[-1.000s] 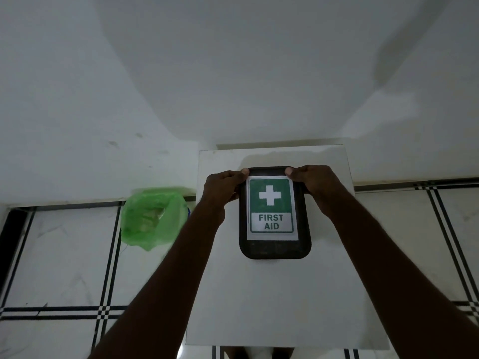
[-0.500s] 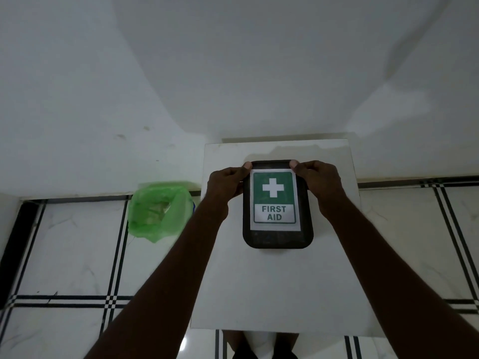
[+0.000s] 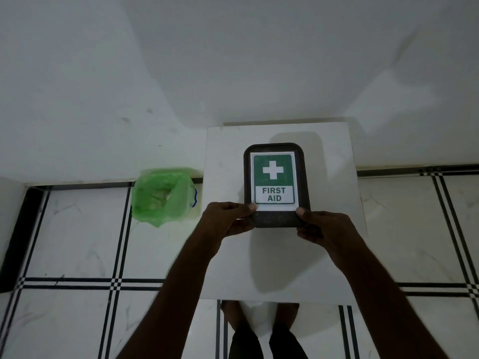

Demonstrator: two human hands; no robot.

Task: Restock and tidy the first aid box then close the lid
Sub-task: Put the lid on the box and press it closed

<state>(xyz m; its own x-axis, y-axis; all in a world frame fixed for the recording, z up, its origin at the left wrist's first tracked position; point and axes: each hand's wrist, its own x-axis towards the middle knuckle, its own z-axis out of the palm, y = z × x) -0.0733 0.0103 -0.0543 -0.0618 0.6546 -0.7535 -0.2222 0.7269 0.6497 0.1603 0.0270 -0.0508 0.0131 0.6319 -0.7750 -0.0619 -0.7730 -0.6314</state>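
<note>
Head view: dark rectangular first aid box with rounded corners (image 3: 276,185) lies flat on the square white table top (image 3: 324,255), towards the far half of it, lid uppermost. Green-and-white "FIRST AID" label (image 3: 274,181) covers most of the lid and reads upright to the wearer. The lid appears seated on the box; no gap shows along the visible rim.

Left hand (image 3: 224,221) grips the near left corner of the box, thumb on top at the label's lower edge, fingers curled round the side. Right hand (image 3: 322,229) grips the near right corner in the same manner. Both grips are narrow and closed on the box.

Green plastic-lined bin (image 3: 162,195) stands on the tiled floor just beside the table's left edge, apart from the box. No supplies lie on the table.

Task status, as a judgement: with the lid down and nothing left out, restocking and tidying look complete, and closing looks done or in its last press. The contents are hidden, so their order cannot be confirmed. Remaining step: confirm the near edge is fully seated, then release.
</note>
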